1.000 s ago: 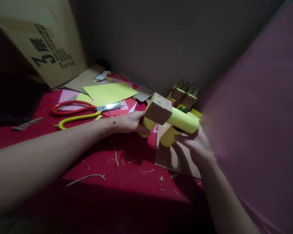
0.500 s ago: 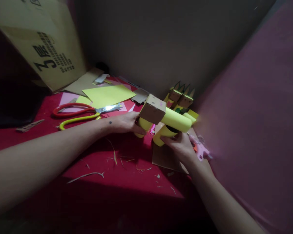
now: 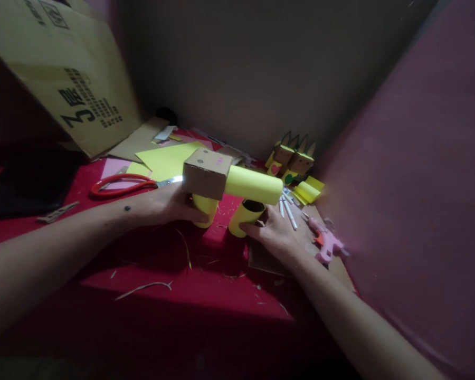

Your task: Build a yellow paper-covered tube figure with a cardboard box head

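My left hand [image 3: 172, 205] is wrapped round an upright yellow paper tube [image 3: 209, 207]. On top of that tube sits a small cardboard box [image 3: 206, 174] with dots and a pink mark. A second yellow tube [image 3: 257, 184] sticks out sideways from the box to the right. Beneath its far end, my right hand [image 3: 275, 232] grips a separate short yellow tube [image 3: 241, 217], slightly tilted, its dark hollow top facing up. The two held tubes stand apart, low over the red cloth [image 3: 221, 295]. Whether their bottoms touch the cloth, I cannot tell.
Red-handled scissors [image 3: 122, 186] lie left, partly behind my arm. Beyond are yellow paper sheets [image 3: 170, 158] and a large cardboard carton [image 3: 91, 68]. At right lie white sticks [image 3: 288, 211], a pink glue gun [image 3: 326, 243] and a cardboard sheet [image 3: 267, 258]. Small cardboard-headed figures [image 3: 293, 158] stand behind.
Both hands have moved left with their tubes, the box and sideways tube going along. The white sticks and more of the glue gun now show. The scissors' yellow handle is now hidden behind my left arm.
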### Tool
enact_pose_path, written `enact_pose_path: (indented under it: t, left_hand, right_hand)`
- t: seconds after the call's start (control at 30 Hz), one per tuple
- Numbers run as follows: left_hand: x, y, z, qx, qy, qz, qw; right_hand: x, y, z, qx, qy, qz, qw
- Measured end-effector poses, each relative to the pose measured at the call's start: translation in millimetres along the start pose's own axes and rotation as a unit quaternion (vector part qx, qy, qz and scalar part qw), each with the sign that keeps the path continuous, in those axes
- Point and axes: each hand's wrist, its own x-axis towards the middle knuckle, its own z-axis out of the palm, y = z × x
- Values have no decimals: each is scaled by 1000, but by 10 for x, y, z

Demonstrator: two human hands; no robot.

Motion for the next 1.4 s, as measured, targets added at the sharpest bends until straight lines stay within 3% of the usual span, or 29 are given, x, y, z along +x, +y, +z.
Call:
enact_pose_path:
  t: [0.23, 0.43, 0.57, 0.8, 0.93, 1.1, 1.27, 1.4]
  left_hand:
    - [42, 92, 28, 28, -40, -32, 998]
    - [-27, 126, 49, 48, -20, -42, 998]
    - [-27, 111, 54, 63, -17, -54, 996]
    - [-40, 98, 64, 42, -9, -49, 998]
    - [-29, -17, 74, 24, 7, -32, 999]
    - [1, -112, 116, -64, 38, -20, 997]
    - [21, -71, 169, -89, 55, -19, 994]
    - [25, -64, 169, -88, 62, -19, 994]
  right_hand:
    - [4, 114, -2, -5, 20, -7, 1000]
    - [-18, 83, -37, 92, -35, -8, 995]
    - [-24, 67, -71, 152, -28, -15, 988]
    - [-3, 61, 27, 45, -7, -14, 999]
    - [-4, 55, -29, 62, 54, -14, 997]
    - [-28, 240, -316, 33, 178, -12, 983]
    - [-103, 375, -452, -41, 169, 37, 984]
    - [-153, 356, -482, -70, 169, 8, 983]
